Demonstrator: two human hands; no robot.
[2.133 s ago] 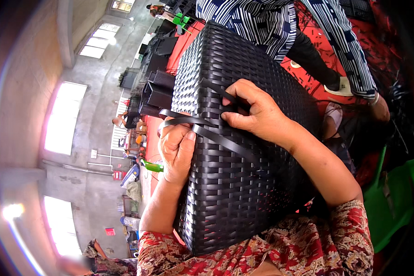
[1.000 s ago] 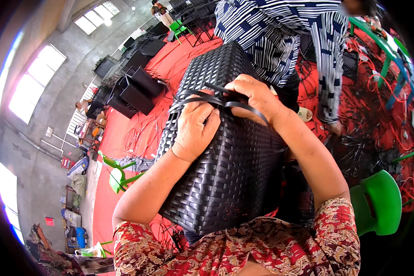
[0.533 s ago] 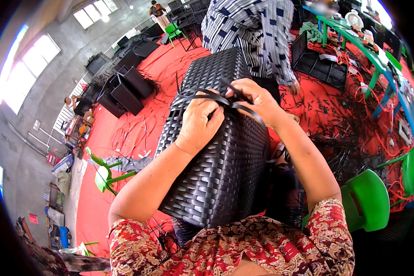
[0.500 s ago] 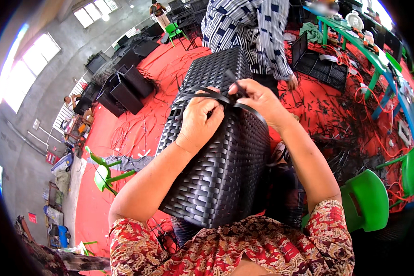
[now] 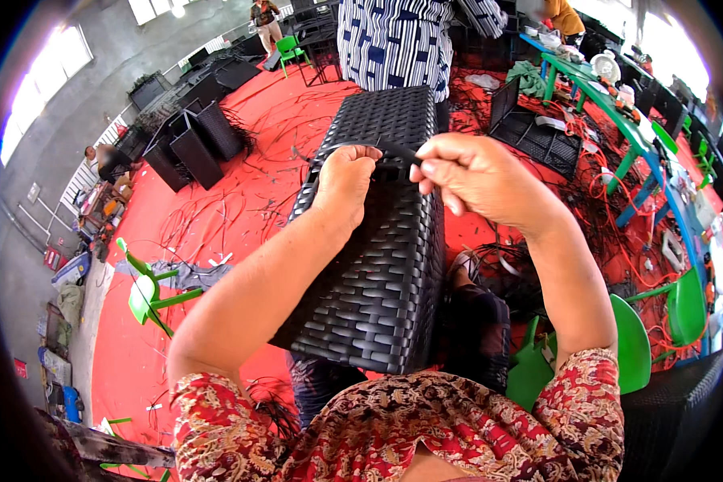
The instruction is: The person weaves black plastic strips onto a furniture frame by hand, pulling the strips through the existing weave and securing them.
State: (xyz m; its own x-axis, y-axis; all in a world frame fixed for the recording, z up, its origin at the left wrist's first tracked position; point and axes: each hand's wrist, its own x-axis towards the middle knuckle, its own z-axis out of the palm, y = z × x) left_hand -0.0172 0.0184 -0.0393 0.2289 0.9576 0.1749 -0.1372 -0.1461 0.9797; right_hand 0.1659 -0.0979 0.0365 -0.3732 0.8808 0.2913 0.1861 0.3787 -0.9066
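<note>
A black woven wicker furniture piece [image 5: 361, 297] stands upright between my knees, its far part reaching away from me. Over its upper face, a flat black plastic strip [image 5: 397, 149] runs from one hand to the other. My left hand [image 5: 345, 185] is closed on the strip and rests against the weave. My right hand [image 5: 490, 178] pinches the strip's other side between thumb and fingers, above the right edge of the piece. A dark gap in the weave lies below the strip, partly hidden by my left hand.
Just beyond the piece stands a person in a patterned top [image 5: 394, 44]. Green chairs [image 5: 631, 341] are close on my right, another green chair [image 5: 143, 293] at left. Tools lie on a green-and-blue table [image 5: 594, 88]. Black strip scraps and orange cords litter the red floor [image 5: 217, 217].
My right hand has moved right, apart from my left, and the strip now spans between them. The person beyond has turned and shifted; my view has moved slightly.
</note>
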